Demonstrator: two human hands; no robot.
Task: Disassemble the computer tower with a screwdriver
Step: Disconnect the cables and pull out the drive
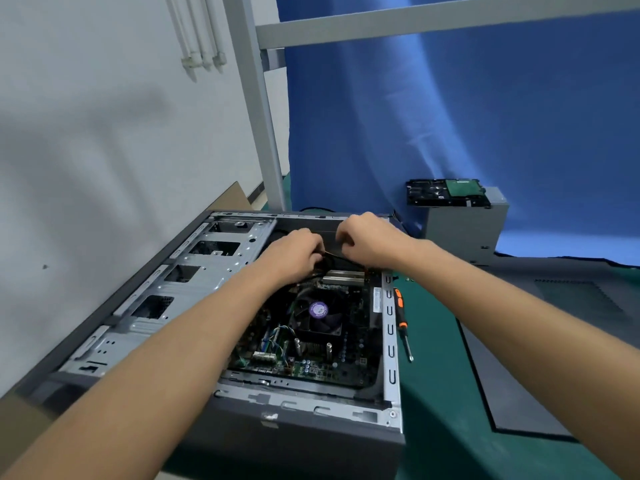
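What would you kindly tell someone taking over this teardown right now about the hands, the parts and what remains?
Left hand and right hand both grip dark cables at the far end inside the computer tower, which lies on its side, open.
Screwdriver lies unheld on the green mat, right of the case.
Done: side panel is off, lying on the mat to the right; hard drive is out, resting on a grey box beyond.
Left: cables, cooler fan and motherboard are not yet out of the case.
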